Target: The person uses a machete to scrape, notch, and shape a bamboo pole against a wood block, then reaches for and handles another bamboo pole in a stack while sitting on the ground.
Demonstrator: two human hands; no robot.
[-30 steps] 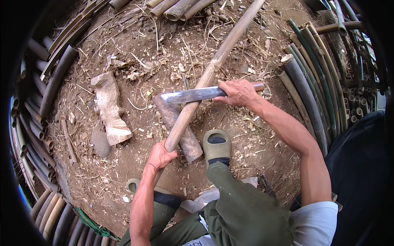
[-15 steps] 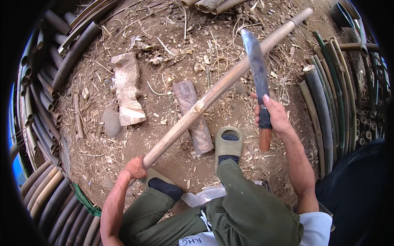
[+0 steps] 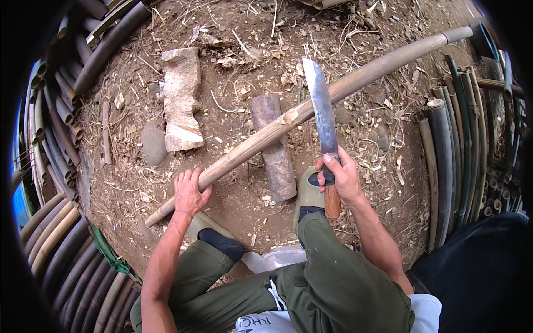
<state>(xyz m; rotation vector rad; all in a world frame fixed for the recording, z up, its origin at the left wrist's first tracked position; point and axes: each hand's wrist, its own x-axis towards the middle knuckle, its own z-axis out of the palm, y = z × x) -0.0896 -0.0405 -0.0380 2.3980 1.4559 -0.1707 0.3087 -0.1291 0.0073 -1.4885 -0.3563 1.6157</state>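
Observation:
My left hand is wrapped round a long bamboo pole near its lower end. The pole slants up to the far right and crosses over a short log on the ground. A pale notch shows on the pole just above the log. In my right hand is a machete, gripped by its wooden handle with the dark wrapping. Its broad blade points away from me and passes over the pole in this view; whether it touches the pole, I cannot tell.
A chopped piece of wood lies beside a round stone at left. Bamboo poles are stacked along the left side and the right side. My sandalled feet are close to the log. Wood chips litter the dirt ground.
My left hand has shifted up along the pole, baring its lower end. The pole now lies further right and at a flatter slant. My right hand has moved left and nearer with the machete.

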